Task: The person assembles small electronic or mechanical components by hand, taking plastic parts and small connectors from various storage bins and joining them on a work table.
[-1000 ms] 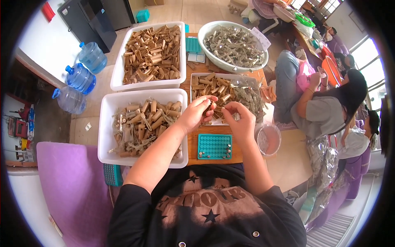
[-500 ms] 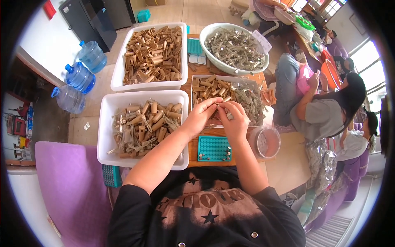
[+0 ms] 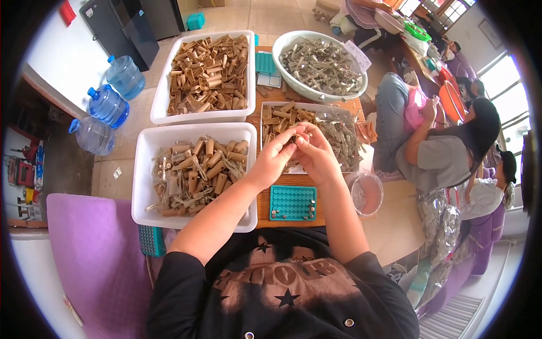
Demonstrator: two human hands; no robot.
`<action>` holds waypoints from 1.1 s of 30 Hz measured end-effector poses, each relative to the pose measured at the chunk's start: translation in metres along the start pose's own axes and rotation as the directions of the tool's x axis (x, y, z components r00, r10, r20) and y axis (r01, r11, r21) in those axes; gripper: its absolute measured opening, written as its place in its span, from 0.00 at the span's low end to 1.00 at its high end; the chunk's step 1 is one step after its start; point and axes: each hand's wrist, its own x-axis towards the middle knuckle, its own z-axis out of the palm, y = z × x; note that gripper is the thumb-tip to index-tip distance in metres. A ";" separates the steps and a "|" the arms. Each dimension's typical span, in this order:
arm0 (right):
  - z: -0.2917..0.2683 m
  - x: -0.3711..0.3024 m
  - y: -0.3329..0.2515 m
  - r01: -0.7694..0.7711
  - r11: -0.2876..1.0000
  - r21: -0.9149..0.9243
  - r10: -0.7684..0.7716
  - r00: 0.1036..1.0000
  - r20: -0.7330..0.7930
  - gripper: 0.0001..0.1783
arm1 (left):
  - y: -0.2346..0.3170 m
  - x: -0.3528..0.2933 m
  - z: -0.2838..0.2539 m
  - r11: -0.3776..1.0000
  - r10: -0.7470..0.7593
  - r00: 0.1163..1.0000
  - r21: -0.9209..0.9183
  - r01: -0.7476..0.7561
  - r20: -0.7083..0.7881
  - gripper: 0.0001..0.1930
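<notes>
My left hand (image 3: 272, 160) and my right hand (image 3: 317, 153) meet over the middle of the table, fingers pressed together around a small dark-brown piece (image 3: 294, 138). Its kind cannot be made out, since the fingers cover most of it. Under and behind the hands is a shallow white tray (image 3: 263, 141), with brown tubes (image 3: 278, 117) on its left side and dry grey-green twisted pieces (image 3: 341, 133) on its right. Just in front of me lies a teal tray with small cells (image 3: 291, 209), holding several small plugs near its lower corners.
On the left stand a near white bin (image 3: 139, 186) and a far white bin (image 3: 160, 104), both filled with brown pieces. A pale round basin (image 3: 278, 56) stands at the back. A clear tub (image 3: 367, 195) is on the right. A person (image 3: 432, 152) sits further right.
My hands have drawn closer together, and the right fingers now curl over the left fingertips around the small piece. The bins and trays stay in place; the view has shifted slightly.
</notes>
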 end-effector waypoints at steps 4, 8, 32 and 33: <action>-0.010 0.008 0.003 -0.144 0.986 0.083 0.136 0.986 0.093 0.17 | 0.010 0.001 -0.004 0.858 -0.227 0.973 -0.478 0.188 -0.026 0.17; -0.006 0.016 -0.003 -0.184 0.982 0.046 0.175 0.973 0.149 0.16 | 0.009 0.001 -0.011 0.816 -0.236 0.971 -0.549 0.179 -0.033 0.16; 0.018 0.059 -0.032 -0.281 0.900 -0.332 0.383 0.875 0.296 0.20 | 0.015 0.009 -0.035 0.797 -0.177 0.972 -0.602 0.052 -0.151 0.16; 0.017 0.060 -0.031 -0.288 0.893 -0.344 0.395 0.870 0.297 0.21 | 0.012 0.009 -0.036 0.788 -0.171 0.975 -0.614 0.048 -0.142 0.16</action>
